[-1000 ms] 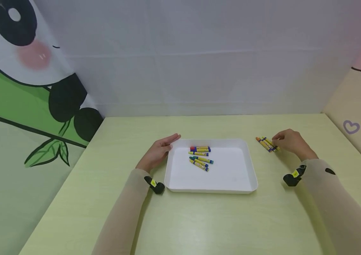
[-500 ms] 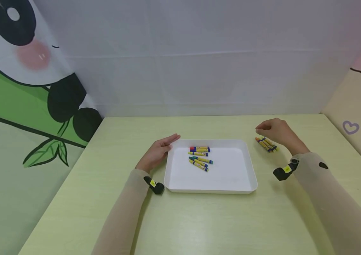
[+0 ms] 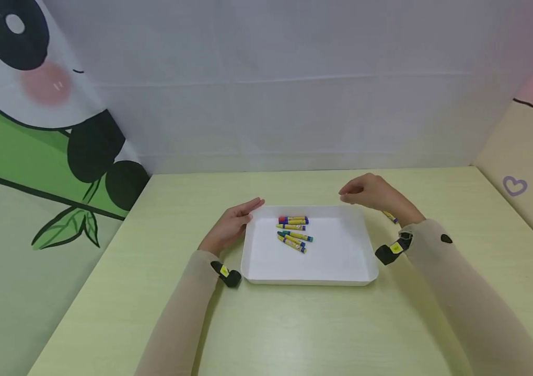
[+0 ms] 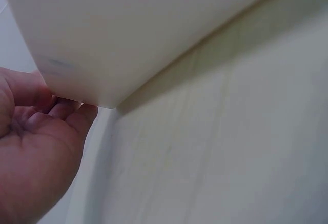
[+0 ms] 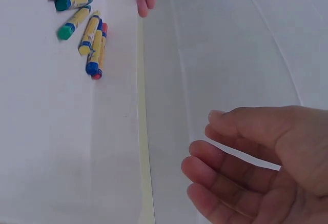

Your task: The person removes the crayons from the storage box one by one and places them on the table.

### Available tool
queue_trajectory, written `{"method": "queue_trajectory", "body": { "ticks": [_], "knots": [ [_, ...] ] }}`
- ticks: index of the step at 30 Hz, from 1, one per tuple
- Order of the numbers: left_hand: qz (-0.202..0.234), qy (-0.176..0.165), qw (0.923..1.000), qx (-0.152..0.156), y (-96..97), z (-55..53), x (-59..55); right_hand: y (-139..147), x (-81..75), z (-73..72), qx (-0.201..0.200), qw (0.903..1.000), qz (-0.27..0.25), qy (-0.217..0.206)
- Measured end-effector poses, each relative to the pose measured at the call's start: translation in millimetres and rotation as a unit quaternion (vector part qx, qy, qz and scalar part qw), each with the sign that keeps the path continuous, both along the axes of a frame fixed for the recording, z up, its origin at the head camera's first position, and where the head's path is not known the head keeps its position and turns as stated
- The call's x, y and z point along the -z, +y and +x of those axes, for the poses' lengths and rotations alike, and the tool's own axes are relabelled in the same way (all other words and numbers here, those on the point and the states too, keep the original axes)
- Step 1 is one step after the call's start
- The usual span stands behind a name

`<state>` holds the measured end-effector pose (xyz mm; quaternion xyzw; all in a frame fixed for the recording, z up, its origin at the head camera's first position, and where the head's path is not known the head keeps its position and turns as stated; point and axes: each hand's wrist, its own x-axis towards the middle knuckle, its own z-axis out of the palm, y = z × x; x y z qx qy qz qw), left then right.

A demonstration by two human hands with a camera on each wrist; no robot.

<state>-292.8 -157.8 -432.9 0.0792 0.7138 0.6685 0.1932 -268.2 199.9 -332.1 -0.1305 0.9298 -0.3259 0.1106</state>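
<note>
A white tray [image 3: 342, 250] lies on the table with several paper-wrapped crayons [image 3: 293, 235] in its left half. At its back left corner, my left hand [image 3: 229, 227] holds the tray, with the thumb at the side rim and the longer fingers reaching along the back. The left wrist view shows that hand [image 4: 41, 142] against the tray's outer wall [image 4: 102, 39]. Over the back right corner hovers my right hand [image 3: 372, 193], its fingers loosely bent. In the right wrist view nothing shows between its thumb [image 5: 241, 119] and fingers.
Right of the tray, a crayon [image 3: 390, 216] shows on the table, partly covered by the right forearm. A pale cloth wall [image 3: 266, 120] closes off the table's [image 3: 266, 329] back edge, and printed panels stand at both sides.
My right hand has left the crayons at the right and moved leftward to the tray's back right corner. The left hand and the tray stay in place.
</note>
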Motion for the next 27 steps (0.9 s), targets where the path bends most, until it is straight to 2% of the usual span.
{"method": "queue_trajectory", "body": {
  "ticks": [6,16,27],
  "knots": [
    [-0.001,0.001,1.0000,0.000,-1.8,1.5,1.6,-25,7.0,-2.9,-0.040,0.9991,0.005,-0.009],
    [-0.001,-0.002,1.0000,-0.004,-2.9,0.5,4.0,-63,21.8,-3.7,-0.102,0.9932,0.025,-0.051],
    [0.004,0.010,0.9999,0.005,-1.1,-0.3,1.9,-83,38.0,-9.7,-0.117,0.9868,0.064,-0.092]
  ]
}}
